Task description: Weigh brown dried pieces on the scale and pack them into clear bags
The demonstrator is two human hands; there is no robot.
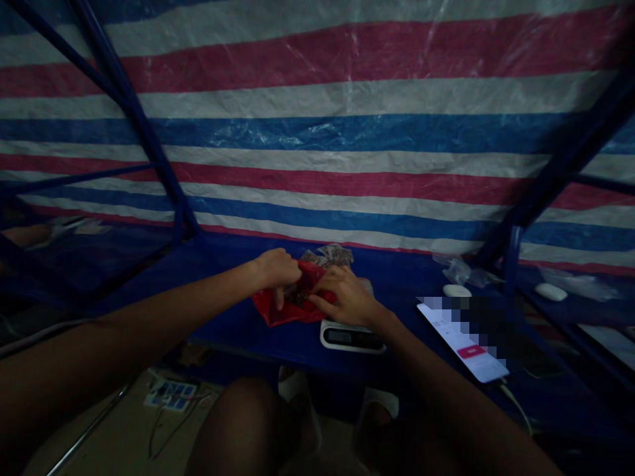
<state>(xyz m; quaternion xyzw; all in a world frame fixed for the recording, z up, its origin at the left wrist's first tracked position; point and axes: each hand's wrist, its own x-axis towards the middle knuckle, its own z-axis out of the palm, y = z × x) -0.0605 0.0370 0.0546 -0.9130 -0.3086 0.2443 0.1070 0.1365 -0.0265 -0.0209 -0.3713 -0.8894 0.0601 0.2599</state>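
A red plastic bag (275,316) lies spread open on the blue table, with small dark pieces inside it that are too dim to name. My left hand (278,270) is closed at the bag's left rim, one finger pointing down along its inside. From the right, my right hand (347,296) reaches over the bag. Its thumb and fingertips come together above the dark pieces; what they pinch, if anything, is hidden. Just behind the hands sits a clear bag (337,253) of small brown pieces. A white scale (347,337) with a dark display stands below my right wrist.
A lit phone (464,344) with a cable lies to the right, near a white rounded case (456,291) and crumpled clear plastic (464,270). Blue metal posts (133,112) frame both sides before a striped sheet (347,132). A power strip (171,395) lies on the floor.
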